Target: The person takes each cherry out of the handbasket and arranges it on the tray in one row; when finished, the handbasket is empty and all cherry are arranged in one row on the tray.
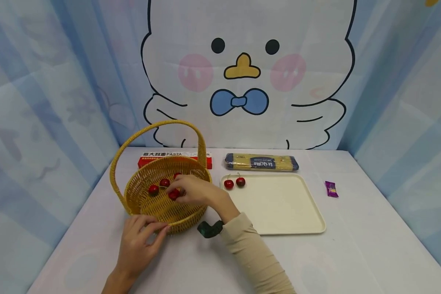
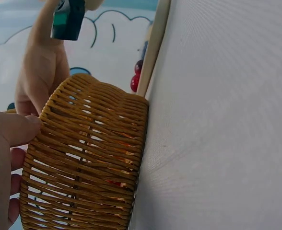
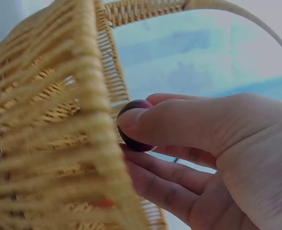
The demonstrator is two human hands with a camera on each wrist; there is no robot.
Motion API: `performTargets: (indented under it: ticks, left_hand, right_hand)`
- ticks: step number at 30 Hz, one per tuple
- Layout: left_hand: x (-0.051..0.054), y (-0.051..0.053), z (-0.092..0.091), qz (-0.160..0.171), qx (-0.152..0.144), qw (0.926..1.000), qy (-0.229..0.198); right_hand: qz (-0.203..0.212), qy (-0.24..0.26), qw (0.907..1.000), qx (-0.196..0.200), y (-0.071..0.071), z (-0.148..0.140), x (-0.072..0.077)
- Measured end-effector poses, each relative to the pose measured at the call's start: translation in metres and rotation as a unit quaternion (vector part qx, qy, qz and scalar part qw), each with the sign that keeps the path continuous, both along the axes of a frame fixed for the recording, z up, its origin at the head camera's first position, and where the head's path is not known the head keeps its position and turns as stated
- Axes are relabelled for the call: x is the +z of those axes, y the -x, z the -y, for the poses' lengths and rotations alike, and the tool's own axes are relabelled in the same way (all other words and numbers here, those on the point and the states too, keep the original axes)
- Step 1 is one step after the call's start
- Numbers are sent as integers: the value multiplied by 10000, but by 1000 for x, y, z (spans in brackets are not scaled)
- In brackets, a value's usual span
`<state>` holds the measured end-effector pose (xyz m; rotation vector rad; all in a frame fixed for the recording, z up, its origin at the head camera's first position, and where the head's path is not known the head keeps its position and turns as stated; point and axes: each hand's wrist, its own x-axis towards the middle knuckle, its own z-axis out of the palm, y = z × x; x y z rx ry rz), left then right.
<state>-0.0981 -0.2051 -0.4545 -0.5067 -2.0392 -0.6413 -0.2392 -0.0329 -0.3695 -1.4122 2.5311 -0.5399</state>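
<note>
Nearest, the left hand [image 1: 139, 241] grips the near rim of one wicker basket [image 1: 187, 223], and the right hand [image 1: 197, 191], apart from it, pinches one held cherry [image 1: 174, 194] at the basket's opening. Three other cherries [image 1: 153, 190] show inside. To the right lies one cream tray [image 1: 279, 208] with two cherries [image 1: 229, 184] in its far left corner; beyond its right side, one purple packet [image 1: 331, 189]. Farthest are one pasta bag [image 1: 262, 162] and one red-and-white box [image 1: 151, 161], partly hidden behind the basket.
</note>
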Motion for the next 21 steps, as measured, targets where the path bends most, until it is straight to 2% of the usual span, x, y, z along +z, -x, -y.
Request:
performTargets:
  ticks: [4,11,17,21]
  left_hand:
    - [1,0,-1,29,-5,10000,-12]
    - [2,-3,-1,304,69,9995,66]
    - [3,-2,-3,154,18,9999,-12]
    - [3,-2,-3,170,11,9998,-49]
  right_hand:
    - [48,215,9995,-227,1,-14,4]
    - [311,722,9950,-610,3,-41,11]
    - [594,1003,9879,-1019,2,-65,13]
    - [599,1142,9848,-1159,2,-79,11]
